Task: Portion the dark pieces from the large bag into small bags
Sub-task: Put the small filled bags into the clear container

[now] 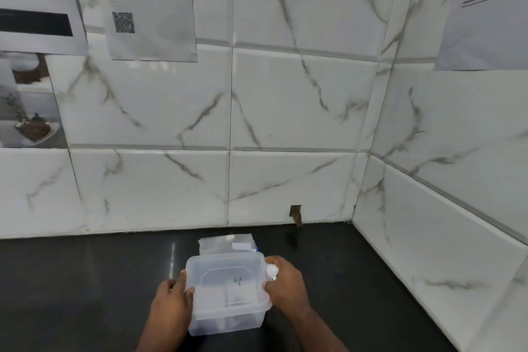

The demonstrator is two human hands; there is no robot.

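A clear plastic box (227, 291) with its lid on sits on the black counter (85, 280) near the front edge. My left hand (171, 298) grips its left side and my right hand (285, 280) grips its right side at the lid's latch. Pale contents show faintly through the box; I cannot tell what they are. Behind the box lies a flat stack of clear small bags (227, 243). No large bag and no dark pieces are in view.
White marble-look tiled walls (285, 123) close off the back and the right, meeting in a corner. Printed sheets (148, 6) hang on the walls. A small hole (296, 213) in a tile sits just above the counter.
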